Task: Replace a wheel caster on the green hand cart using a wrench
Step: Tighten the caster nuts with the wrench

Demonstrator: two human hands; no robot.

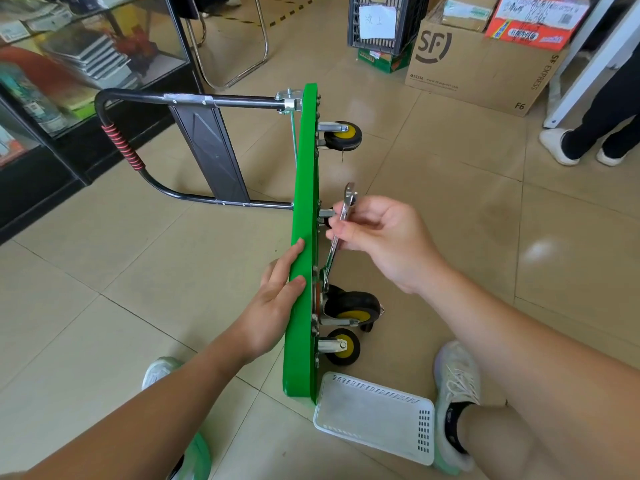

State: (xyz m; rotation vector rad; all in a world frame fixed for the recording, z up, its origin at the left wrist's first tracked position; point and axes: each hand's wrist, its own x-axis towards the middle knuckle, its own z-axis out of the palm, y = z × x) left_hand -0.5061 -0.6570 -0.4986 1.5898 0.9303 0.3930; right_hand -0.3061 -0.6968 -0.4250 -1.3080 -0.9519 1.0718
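The green hand cart [304,209] stands on its side edge on the tiled floor, its black handle [145,98] folded out to the left. Three black-and-yellow casters show on its underside: one far [343,136], one near the middle [353,308] and one nearest me [341,346]. My left hand [277,306] holds the cart's upper edge, fingers laid over the green deck. My right hand [377,237] pinches a silver wrench [337,237], whose lower end sits at the mounting plate just above the middle caster.
A white perforated plastic basket [375,414] lies on the floor by the cart's near end, between my shoes. A glass display cabinet [69,81] stands at left. Cardboard boxes [478,64], a dark crate [381,22] and another person's legs [595,133] are at the back right.
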